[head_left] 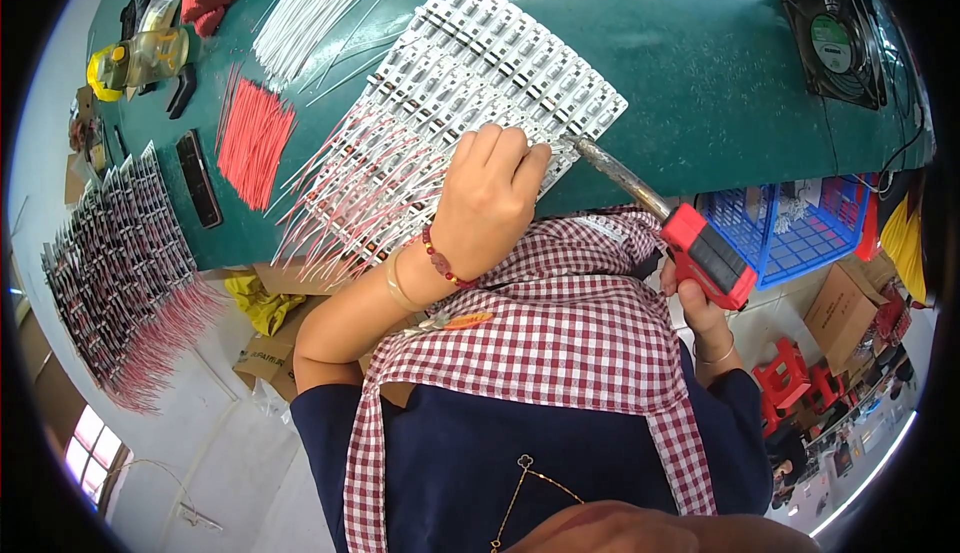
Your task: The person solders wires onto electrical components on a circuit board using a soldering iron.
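A panel of white plastic parts [500, 48], set in rows with small metal pieces, lies on the green table in front of me. Thin red and white wires [350, 183] stick out from its near left part. My left hand [490, 198] rests over the near edge of the panel, fingers bent and pressed together; what they pinch is hidden. My right hand [697, 308] is wrapped round the red and black handle of a soldering gun [705, 253]. Its long metal barrel slants up to the left, and the tip meets the panel close beside my left fingers.
Bundles of white wires [310, 13] and red wires [255, 138] lie left of the panel, near a dark phone [198, 178]. A stack of wired panels [120, 273] hangs at the left table edge. A fan [832, 43] stands far right, above a blue basket [790, 228].
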The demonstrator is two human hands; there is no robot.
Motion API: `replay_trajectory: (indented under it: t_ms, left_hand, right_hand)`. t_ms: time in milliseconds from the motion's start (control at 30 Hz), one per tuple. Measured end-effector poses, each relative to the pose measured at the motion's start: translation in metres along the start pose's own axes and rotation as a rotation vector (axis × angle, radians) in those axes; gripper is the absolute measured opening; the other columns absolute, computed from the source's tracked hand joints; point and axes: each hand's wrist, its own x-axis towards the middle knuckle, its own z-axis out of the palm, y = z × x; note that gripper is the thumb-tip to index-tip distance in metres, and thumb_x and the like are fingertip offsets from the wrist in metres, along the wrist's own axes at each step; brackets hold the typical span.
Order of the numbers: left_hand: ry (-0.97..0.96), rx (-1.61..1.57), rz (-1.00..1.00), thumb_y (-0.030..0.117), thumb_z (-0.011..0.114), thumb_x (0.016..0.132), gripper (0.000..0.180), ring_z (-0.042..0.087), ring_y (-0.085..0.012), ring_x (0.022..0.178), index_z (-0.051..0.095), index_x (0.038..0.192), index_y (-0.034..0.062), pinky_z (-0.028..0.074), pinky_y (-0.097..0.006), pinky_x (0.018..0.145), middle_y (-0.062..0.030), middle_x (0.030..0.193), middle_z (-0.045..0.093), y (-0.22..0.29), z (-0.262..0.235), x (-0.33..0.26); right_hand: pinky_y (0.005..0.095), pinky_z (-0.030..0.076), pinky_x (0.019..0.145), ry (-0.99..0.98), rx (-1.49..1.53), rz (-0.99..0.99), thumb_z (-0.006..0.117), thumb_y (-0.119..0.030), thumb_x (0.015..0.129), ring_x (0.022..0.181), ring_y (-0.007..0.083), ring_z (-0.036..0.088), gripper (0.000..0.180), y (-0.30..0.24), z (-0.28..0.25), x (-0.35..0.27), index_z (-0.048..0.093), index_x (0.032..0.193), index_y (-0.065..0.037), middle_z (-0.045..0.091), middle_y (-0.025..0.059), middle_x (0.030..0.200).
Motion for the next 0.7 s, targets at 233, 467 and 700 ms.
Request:
replay_trajectory:
  t_ms: [233, 467, 700]
  left_hand:
    - [-0.009, 0.011, -0.008, -0.005, 0.063, 0.070, 0.020, 0.048, -0.0233, 0.068, 0.065, 0.089, 0.0015, 0.039, -0.035, 0.063, -0.0070, 0.072, 0.045, 0.001, -0.001, 0.000]
    - [0.001, 0.003, -0.005, -0.005, 0.064, 0.071, 0.020, 0.048, -0.0233, 0.068, 0.065, 0.089, 0.0018, 0.039, -0.035, 0.062, -0.0069, 0.072, 0.045, 0.000, 0.001, -0.001]
    - [-0.007, 0.027, -0.015, -0.004, 0.065, 0.071, 0.020, 0.049, -0.0226, 0.069, 0.065, 0.089, 0.0024, 0.039, -0.035, 0.062, -0.0061, 0.073, 0.047, -0.001, -0.001, 0.000]
  right_hand:
    - [0.0314, 0.046, 0.054, 0.006, -0.141, -0.053, 0.065, -0.020, 0.078, 0.059, 0.0247, 0.060, 0.023, 0.002, 0.003, 0.002, 0.065, 0.085, 0.001, 0.061, 0.0112, 0.074]
    - [0.0307, 0.047, 0.055, 0.024, -0.227, -0.060, 0.065, -0.021, 0.078, 0.061, 0.0240, 0.061, 0.023, -0.002, 0.003, -0.002, 0.065, 0.087, 0.000, 0.062, 0.0106, 0.073]
    - [0.0281, 0.046, 0.055, 0.047, 0.023, 0.010, 0.067, -0.038, 0.082, 0.060, 0.0163, 0.059, 0.036, -0.015, 0.003, 0.002, 0.064, 0.086, -0.001, 0.061, 0.0052, 0.069]
